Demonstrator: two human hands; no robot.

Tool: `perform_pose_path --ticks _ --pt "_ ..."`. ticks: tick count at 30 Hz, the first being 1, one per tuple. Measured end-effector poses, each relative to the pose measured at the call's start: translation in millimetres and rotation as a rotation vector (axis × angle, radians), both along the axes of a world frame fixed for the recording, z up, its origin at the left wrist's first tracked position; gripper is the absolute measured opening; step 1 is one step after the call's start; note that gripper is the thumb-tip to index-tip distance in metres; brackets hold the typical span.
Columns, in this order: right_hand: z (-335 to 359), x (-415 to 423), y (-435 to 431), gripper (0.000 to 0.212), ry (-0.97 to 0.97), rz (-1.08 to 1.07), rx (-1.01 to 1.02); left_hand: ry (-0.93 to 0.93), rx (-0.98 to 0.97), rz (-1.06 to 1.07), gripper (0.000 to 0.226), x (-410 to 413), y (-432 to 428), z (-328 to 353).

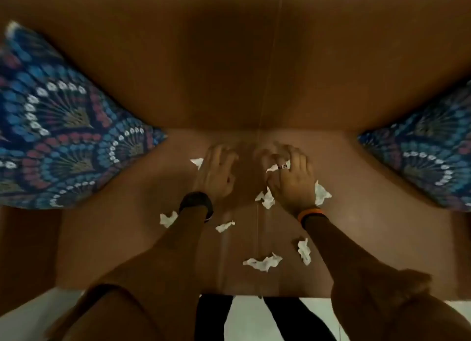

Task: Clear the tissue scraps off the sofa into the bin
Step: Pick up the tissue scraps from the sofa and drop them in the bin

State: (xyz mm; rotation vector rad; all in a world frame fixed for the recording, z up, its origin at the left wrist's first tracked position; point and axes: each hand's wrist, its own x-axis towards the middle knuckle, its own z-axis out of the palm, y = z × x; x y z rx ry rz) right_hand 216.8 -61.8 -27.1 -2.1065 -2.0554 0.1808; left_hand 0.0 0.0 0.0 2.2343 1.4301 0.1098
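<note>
Several white tissue scraps lie on the brown sofa seat [382, 238]: one [168, 219] left of my left wrist, one [224, 226] between my forearms, a long one [263, 262] near the front edge, one [304, 251] beside it, and others [266, 199] [321, 194] on either side of my right hand. My left hand [216, 173] is palm down and blurred with its fingers spread, and a scrap [197, 161] lies at its left edge. My right hand [290, 180], wearing a ring, curls its fingers around a scrap [273, 168]. No bin is in view.
Two blue patterned cushions lean at the sides, one on the left [56, 136] and one on the right [428, 157]. The sofa backrest [229, 60] rises behind my hands. White floor [247, 320] and my dark legs show below the seat's front edge.
</note>
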Motion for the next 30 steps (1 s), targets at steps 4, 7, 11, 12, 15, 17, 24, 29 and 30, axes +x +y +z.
perform_pose_path --ticks 4,7,11,12,15,17,24,29,30 --pt "-62 11 -10 0.031 -0.075 0.02 -0.027 0.202 0.083 0.177 0.036 -15 -9 -58" --pt "-87 17 -11 0.03 -0.108 0.028 -0.097 0.244 -0.071 0.398 0.042 -17 -16 -89" --pt "-87 18 -7 0.013 -0.036 0.032 -0.07 0.013 -0.047 0.51 0.028 -9 -22 -98" --pt "-82 16 -9 0.012 -0.011 0.042 -0.047 -0.056 -0.059 0.526 0.031 -4 -26 -95" --pt "-72 7 -17 0.014 0.166 -0.059 -0.043 -0.08 -0.142 0.489 0.031 2 -36 -89" --pt "-64 -5 -28 0.015 0.302 -0.124 -0.046 -0.129 -0.117 0.449 0.03 2 -50 -82" --pt "-49 -41 -82 0.021 0.212 0.043 -0.169 0.004 -0.059 0.237 0.019 -25 -123 -79" --pt "-56 -60 -101 0.013 0.23 0.02 -0.114 -0.172 -0.229 0.285 0.014 -36 -159 -97" --pt "-57 -64 -105 0.013 0.249 0.027 -0.098 -0.198 -0.238 0.331 0.012 -36 -163 -99"
